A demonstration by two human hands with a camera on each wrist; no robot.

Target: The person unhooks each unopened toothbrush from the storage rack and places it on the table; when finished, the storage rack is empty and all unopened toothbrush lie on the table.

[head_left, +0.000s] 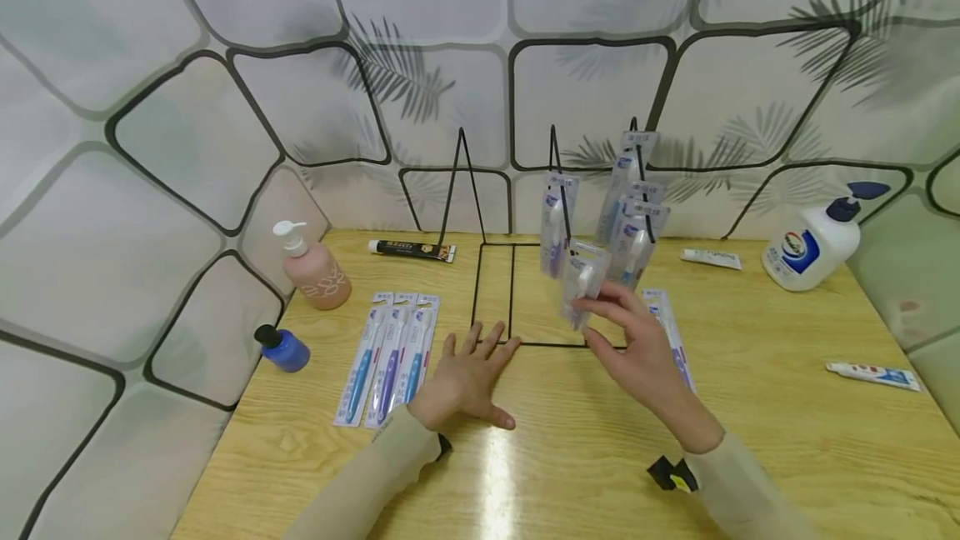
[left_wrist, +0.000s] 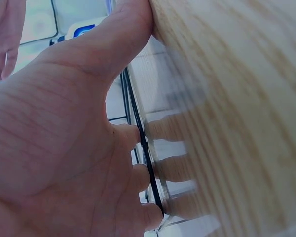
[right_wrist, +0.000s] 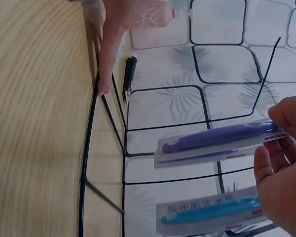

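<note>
The right hand (head_left: 633, 344) pinches a purple-handled toothbrush in clear plastic packaging (head_left: 585, 269) at the front end of the middle hook on a black wire rack (head_left: 551, 345). The left hand (head_left: 467, 383), fingers spread apart, touches the rack's front rail.

The head camera looks down from high over the table (head_left: 570, 473). The left wrist camera sits close, with the left hand (left_wrist: 54, 143) blocking nine o'clock; it seems to face the rack (head_left: 555, 345). The right wrist camera, also near, faces the wall (right_wrist: 222, 24), the right hand (right_wrist: 288, 182) at four o'clock. The head camera shares that rack.
</note>
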